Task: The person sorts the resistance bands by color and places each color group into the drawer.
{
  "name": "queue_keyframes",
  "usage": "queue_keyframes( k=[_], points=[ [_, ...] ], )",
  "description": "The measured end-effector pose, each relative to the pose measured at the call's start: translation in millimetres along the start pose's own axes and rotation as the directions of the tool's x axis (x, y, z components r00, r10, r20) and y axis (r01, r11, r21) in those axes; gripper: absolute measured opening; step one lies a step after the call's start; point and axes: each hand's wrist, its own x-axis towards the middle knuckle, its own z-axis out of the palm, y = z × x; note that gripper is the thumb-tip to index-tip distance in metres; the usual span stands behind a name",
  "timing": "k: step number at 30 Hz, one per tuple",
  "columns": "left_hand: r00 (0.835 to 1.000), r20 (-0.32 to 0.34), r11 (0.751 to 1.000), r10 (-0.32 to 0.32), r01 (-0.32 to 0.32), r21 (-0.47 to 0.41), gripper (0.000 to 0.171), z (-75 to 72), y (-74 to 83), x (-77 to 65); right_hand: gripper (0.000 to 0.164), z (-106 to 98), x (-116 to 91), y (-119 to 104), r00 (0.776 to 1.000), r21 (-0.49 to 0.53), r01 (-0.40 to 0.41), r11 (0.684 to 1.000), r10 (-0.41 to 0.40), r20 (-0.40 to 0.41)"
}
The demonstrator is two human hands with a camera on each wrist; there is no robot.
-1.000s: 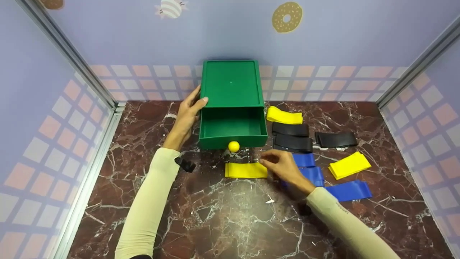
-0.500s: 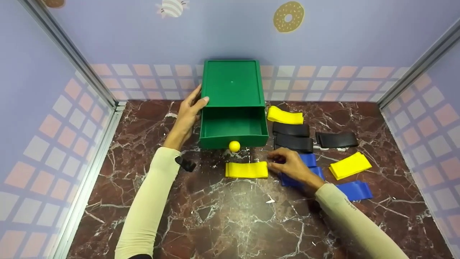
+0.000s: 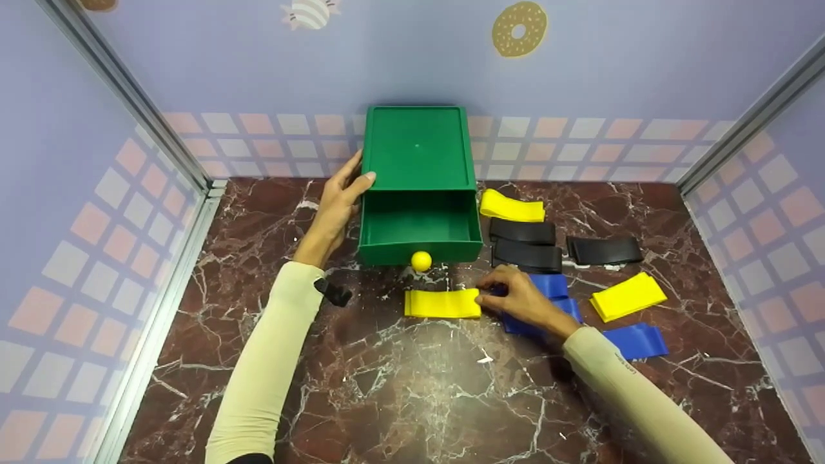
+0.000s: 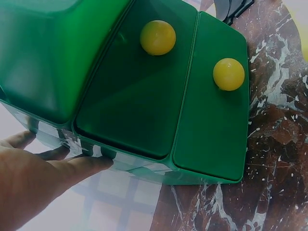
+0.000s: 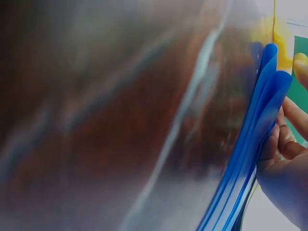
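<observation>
A green drawer box (image 3: 417, 145) stands against the back wall with its top drawer (image 3: 387, 253) pulled out and a round yellow knob (image 3: 421, 261) on the front. My left hand (image 3: 334, 206) rests along the box's left side, thumb at the top edge. In the left wrist view its fingers (image 4: 86, 166) lie flat against the side, near two shut drawer fronts (image 4: 211, 130). A folded yellow band (image 3: 441, 303) lies before the drawer. My right hand (image 3: 525, 299) has bent fingers right at that band's right end; I cannot tell whether they pinch it.
Blue folded bands (image 3: 548, 285) lie under and beside the right hand. Black bands (image 3: 528, 256) and a yellow band (image 3: 512, 206) line the box's right side. Farther right are another black band (image 3: 606, 250), yellow band (image 3: 628, 296) and blue band (image 3: 638, 341). Walls enclose the marbled table.
My right hand first drew back to the right, off the yellow band's end, then came slightly left to it again. The left hand and the drawer have stayed put.
</observation>
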Motion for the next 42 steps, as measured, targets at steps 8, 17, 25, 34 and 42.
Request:
queue_keyframes(
  k=[8, 17, 25, 34, 42],
  points=[
    [1.000, -0.005, 1.000, 0.002, -0.002, -0.005, 0.069, 0.3, 0.9, 0.8, 0.025, 7, 0, 4, 0.996, -0.032, 0.077, 0.996, -0.078, -0.036],
    [1.000, -0.004, 1.000, 0.008, -0.008, -0.003, 0.071, -0.8, 0.1, 0.9, 0.016, 18, -1, 9, 0.991, -0.019, 0.091, 0.996, -0.093, -0.092],
    [1.000, 0.004, 0.999, 0.005, -0.005, 0.032, 0.074, 0.2, -1.1, -0.7, 0.013, -3, -6, -29, 0.994, 0.054, -0.052, 0.997, 0.057, -0.095],
    [1.000, 0.002, 1.000, -0.006, 0.006, 0.008, 0.076, 0.6, -1.1, -0.2, 0.012, -35, -8, -45, 0.979, 0.115, -0.016, 0.993, 0.039, -0.198],
    [0.999, 0.042, 1.000, -0.004, 0.004, 0.009, 0.080, -5.5, -0.8, -1.2, 0.011, -71, -8, -66, 0.960, 0.112, 0.019, 0.993, 0.014, -0.278]
  ],
)
